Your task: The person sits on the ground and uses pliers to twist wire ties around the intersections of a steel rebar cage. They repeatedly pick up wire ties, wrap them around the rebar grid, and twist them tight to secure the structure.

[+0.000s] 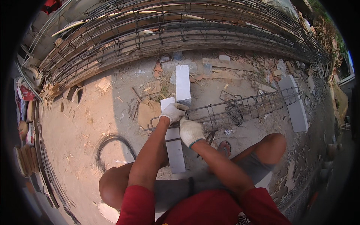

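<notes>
A narrow rebar cage (228, 112) of long bars and bent stirrups stretches from between my hands toward the right. My left hand (173, 112), in a white knit glove, is closed on the cage near its left end. Just right of it and nearer to me, my right hand (192, 133), gloved too, is closed with its fingertips against the same part; what sits in its fingers is hidden. Beneath the cage's left end lies a pale block (175, 155), with another pale block (183, 80) just beyond. A pale grey block (297, 110) is under its right end.
Larger rebar cages (161, 32) lie across the far side along a timber beam (112, 58). A coil of thin wire (100, 155) rests on the ground by my left knee. Cardboard (148, 112), wood scraps (228, 67) and rubble litter the ground. Long rods (47, 165) run along the left.
</notes>
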`<state>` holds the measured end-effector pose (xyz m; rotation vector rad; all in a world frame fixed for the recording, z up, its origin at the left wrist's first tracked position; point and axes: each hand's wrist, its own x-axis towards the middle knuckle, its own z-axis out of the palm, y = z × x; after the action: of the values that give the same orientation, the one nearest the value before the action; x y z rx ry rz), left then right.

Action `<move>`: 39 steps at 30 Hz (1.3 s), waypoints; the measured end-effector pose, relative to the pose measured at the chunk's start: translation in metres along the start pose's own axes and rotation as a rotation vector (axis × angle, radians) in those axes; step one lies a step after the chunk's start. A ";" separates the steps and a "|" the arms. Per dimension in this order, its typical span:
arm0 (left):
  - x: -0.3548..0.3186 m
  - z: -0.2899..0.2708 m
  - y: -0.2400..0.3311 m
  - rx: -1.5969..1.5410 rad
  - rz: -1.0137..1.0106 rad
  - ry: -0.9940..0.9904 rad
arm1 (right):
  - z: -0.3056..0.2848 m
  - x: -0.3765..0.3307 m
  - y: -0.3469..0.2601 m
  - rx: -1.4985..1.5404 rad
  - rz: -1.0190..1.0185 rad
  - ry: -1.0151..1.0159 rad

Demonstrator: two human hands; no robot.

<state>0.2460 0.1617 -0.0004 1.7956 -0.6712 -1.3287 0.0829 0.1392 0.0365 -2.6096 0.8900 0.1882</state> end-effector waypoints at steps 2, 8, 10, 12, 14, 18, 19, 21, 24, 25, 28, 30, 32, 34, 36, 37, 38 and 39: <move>0.003 0.003 0.003 0.126 0.055 -0.003 | 0.007 0.004 -0.007 -0.067 0.005 0.060; -0.005 0.010 0.009 0.097 0.064 0.060 | 0.007 0.020 -0.005 0.056 0.052 -0.099; -0.004 0.009 0.008 0.205 0.084 0.092 | -0.015 0.019 -0.002 0.136 0.117 -0.219; -0.002 0.011 0.007 0.285 0.137 0.115 | -0.033 0.019 -0.002 0.148 0.097 -0.332; -0.004 0.009 0.012 0.358 0.171 0.128 | -0.051 0.022 -0.005 0.201 0.121 -0.413; -0.009 0.013 0.031 0.529 0.210 0.108 | -0.039 0.033 0.005 0.208 0.077 -0.483; -0.009 0.010 0.029 0.497 0.200 0.110 | -0.043 0.030 0.004 0.231 0.095 -0.485; -0.005 0.025 0.027 0.516 0.269 0.126 | -0.008 0.024 0.016 0.239 0.096 -0.319; 0.000 0.017 0.013 0.458 0.266 0.138 | -0.012 0.003 -0.005 0.318 0.237 -0.157; 0.007 0.009 0.001 0.456 0.275 0.161 | -0.011 0.003 -0.010 0.349 0.211 -0.137; 0.014 0.004 -0.007 0.475 0.239 0.168 | -0.010 0.009 -0.011 0.479 0.207 -0.138; 0.007 -0.004 0.001 0.540 0.214 0.177 | -0.041 0.020 -0.009 0.670 0.292 -0.531; 0.009 0.010 0.006 0.568 0.213 0.140 | -0.033 0.029 0.008 0.671 0.220 -0.730; 0.016 0.025 0.008 0.586 0.215 0.096 | 0.033 0.056 0.037 0.574 0.083 -0.739; 0.026 0.035 0.011 0.622 0.250 0.062 | 0.065 0.073 0.057 0.521 0.056 -0.753; 0.029 0.025 0.006 0.654 0.240 0.078 | 0.062 0.078 0.054 0.590 0.219 -0.805; 0.027 0.021 0.012 0.676 0.211 0.051 | 0.056 0.078 0.037 0.672 0.362 -0.870; 0.023 -0.020 -0.002 0.711 0.185 0.114 | 0.014 0.075 -0.003 0.685 0.327 -0.821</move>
<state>0.2719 0.1504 -0.0108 2.2611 -1.3268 -0.9053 0.1438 0.1045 0.0060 -1.5241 0.8455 0.8068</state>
